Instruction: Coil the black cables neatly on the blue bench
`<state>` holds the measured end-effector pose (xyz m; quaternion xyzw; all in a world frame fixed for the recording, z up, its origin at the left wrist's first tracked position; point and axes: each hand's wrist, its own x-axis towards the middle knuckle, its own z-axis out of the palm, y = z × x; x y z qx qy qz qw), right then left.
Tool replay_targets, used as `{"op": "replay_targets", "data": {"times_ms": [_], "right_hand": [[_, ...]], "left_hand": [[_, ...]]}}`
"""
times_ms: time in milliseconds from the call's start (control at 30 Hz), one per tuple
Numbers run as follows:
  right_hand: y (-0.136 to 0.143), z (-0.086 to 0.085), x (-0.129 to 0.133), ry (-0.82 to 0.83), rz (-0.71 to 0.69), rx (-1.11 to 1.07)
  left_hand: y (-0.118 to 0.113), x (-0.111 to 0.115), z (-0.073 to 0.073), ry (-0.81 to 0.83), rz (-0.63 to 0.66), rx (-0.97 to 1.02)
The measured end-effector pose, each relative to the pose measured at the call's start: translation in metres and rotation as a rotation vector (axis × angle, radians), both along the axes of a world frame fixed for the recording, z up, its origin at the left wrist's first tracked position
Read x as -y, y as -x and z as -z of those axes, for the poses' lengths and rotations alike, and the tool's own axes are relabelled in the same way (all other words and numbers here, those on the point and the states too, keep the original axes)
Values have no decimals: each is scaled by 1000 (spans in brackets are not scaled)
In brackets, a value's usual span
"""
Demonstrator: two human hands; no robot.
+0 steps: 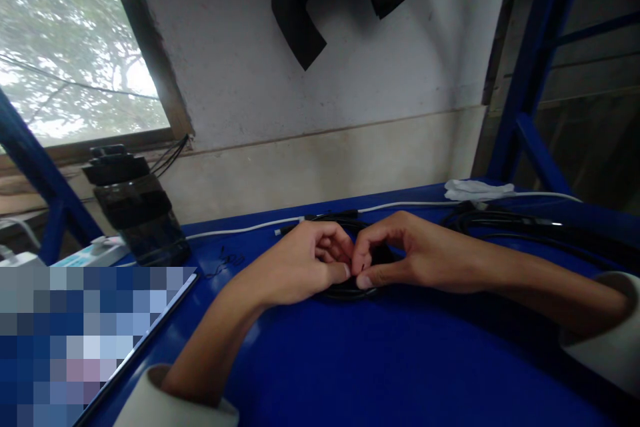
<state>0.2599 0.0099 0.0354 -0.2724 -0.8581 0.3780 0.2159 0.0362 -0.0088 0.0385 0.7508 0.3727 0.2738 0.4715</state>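
A coiled black cable (350, 293) lies on the blue table (380, 360), partly hidden beneath both hands. My left hand (300, 263) is closed over the coil's left side, its fingers curled and the thumb pressed toward the fingertips. From the right, my right hand (425, 253) pinches at the same spot, thumb and index fingertips meeting close to the left ones. A thin dark bit shows at the right fingertips, too small to name. Behind my left hand, a cable plug (280, 231) sticks out from the coil.
More coiled black cables (540, 221) lie at the right, near a crumpled white piece (477, 189). A white cord (240, 229) runs along the back. Thin dark ties (225, 261), a dark bottle (143, 213), a power strip (93, 255) and a pixelated screen (100, 347) are at left.
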Motion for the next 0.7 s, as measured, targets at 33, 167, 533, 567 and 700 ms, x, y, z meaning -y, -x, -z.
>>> {"op": "replay_targets", "data": {"times_ms": [33, 167, 533, 567, 700], "right_hand": [[0, 0, 0, 0, -2, -1], [0, 0, 0, 7, -9, -2], [2, -1, -1, 86, 34, -68], [3, 0, -1, 92, 36, -75], [4, 3, 1, 133, 27, -113]], "left_hand": [[0, 0, 0, -3, 0, 1], [0, -1, 1, -8, 7, 10], [3, -2, 1, -50, -23, -17], [3, -2, 0, -54, -28, -21], [3, -1, -1, -43, -52, -12]]}}
